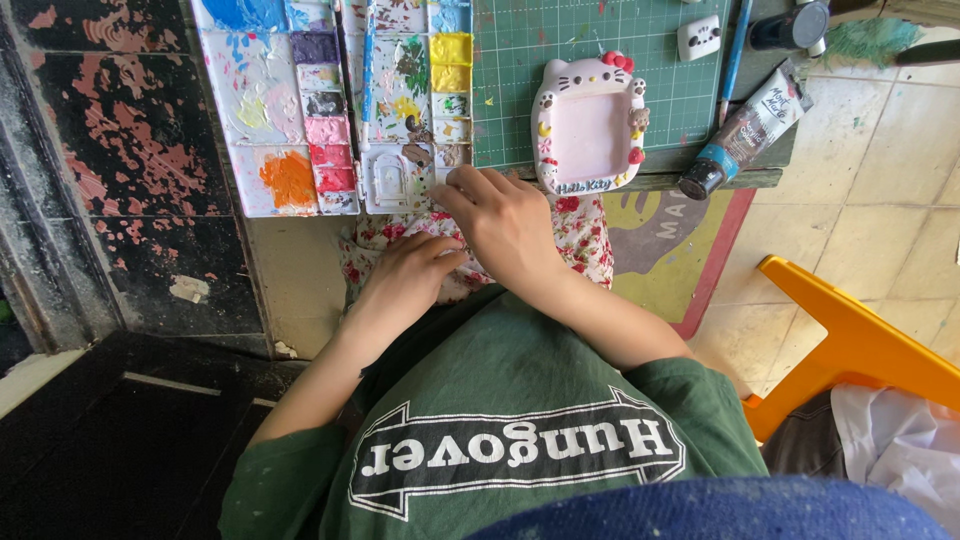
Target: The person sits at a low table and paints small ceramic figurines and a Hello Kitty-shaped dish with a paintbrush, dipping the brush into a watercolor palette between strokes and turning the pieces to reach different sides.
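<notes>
My right hand (505, 225) reaches to the near edge of the table, its bent fingertips at the lower rim of the white paint palette (262, 110), next to a small white door-shaped piece (385, 180). My left hand (400, 278) lies lower on a floral cloth (585, 235) over my lap, its fingertips tucked under the right hand. Whether either hand holds something is hidden. A pink cat-shaped frame (588, 125) lies on the green cutting mat (600, 35), just right of my right hand.
Two brushes (368, 60) lie across the palette's paint wells. A paint tube (745, 130) with a blue band, a blue brush (735, 50), a black cap (790, 25) and a small white figure (698, 37) sit at the table's right end. An orange chair (860, 340) stands on the tiled floor.
</notes>
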